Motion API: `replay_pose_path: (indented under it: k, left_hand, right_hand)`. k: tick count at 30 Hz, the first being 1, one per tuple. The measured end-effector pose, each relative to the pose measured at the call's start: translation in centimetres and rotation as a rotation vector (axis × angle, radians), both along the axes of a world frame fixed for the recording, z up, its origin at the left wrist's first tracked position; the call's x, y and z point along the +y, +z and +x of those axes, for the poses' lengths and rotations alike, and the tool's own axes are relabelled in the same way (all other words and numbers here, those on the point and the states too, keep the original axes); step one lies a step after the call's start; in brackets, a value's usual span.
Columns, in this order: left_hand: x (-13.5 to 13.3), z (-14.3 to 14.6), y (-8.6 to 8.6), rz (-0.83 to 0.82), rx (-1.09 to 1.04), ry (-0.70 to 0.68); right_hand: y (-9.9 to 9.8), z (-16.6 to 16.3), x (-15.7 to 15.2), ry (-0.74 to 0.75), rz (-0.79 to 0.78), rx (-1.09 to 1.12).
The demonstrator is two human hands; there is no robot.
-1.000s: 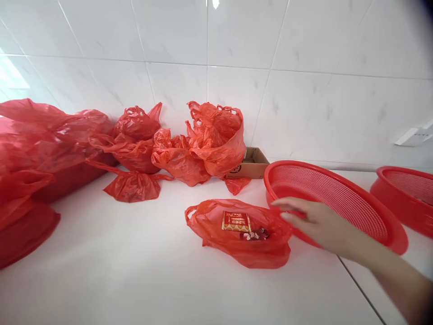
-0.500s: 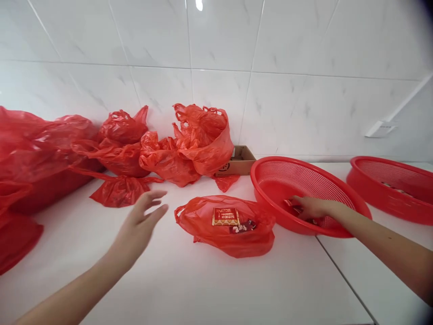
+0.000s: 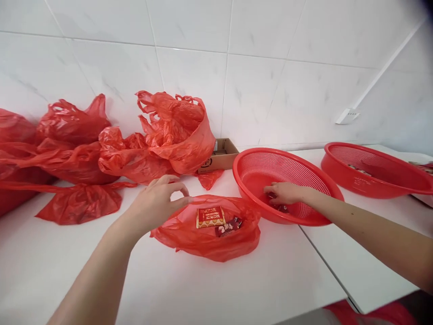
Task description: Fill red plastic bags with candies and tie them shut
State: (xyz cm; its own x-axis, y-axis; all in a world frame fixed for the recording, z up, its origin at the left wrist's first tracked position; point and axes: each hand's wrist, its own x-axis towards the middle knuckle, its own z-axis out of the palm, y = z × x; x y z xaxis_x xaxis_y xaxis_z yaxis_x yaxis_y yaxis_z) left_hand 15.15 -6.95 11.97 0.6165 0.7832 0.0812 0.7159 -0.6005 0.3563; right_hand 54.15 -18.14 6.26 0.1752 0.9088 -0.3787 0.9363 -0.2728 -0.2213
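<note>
Two bare hands at a white surface [image 3: 189,295], with red plastic goods set along a tiled wall [image 3: 189,67]. The left hand [image 3: 158,203] is arched at the left rim of an open red plastic bag [image 3: 216,249], thumb and forefinger nearly meeting; whether they pinch the film cannot be told. Inside the bag lie a red-and-gold packet [image 3: 210,217] and, just beside it at lower right, a dark printed packet [image 3: 229,227]. The right hand [image 3: 286,193] reaches into a red perforated basket [image 3: 294,169], fingers bent down over small dark packets [image 3: 283,208] — its grip on them is hidden. The basket stands at the right of the bag; a second red basket [image 3: 361,183] stands farther right. Behind the bag: a cardboard box [image 3: 220,163] and a bulging red bag [image 3: 194,146]. At left, a small red bag [image 3: 81,205] lies on the surface.
</note>
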Motion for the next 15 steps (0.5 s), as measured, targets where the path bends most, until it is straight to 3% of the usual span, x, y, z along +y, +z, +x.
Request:
replay_pose_path:
  k: [4, 8, 12, 15]
  left_hand:
    - [-0.1, -1.7, -2.4, -0.038, -0.056, 0.170]
    - [-0.4, -3.8, -5.3, -0.221, -0.116, 0.222]
    - [-1.3, -5.2, -6.4, -0.370, -0.242, 0.165]
    - [-2.0, -5.3, -6.3, -0.392, -0.228, 0.119]
  right_hand:
    - [1.6, 1.0, 0.4, -0.118, 0.051, 0.221]
    - [5.2, 0.7, 1.0, -0.144, 0.213, 0.400]
    - [8.4, -6.3, 0.7, -0.103, 0.522, 0.481]
    - [7.5, -13.8, 0.6, 0.070, 0.481, 0.507]
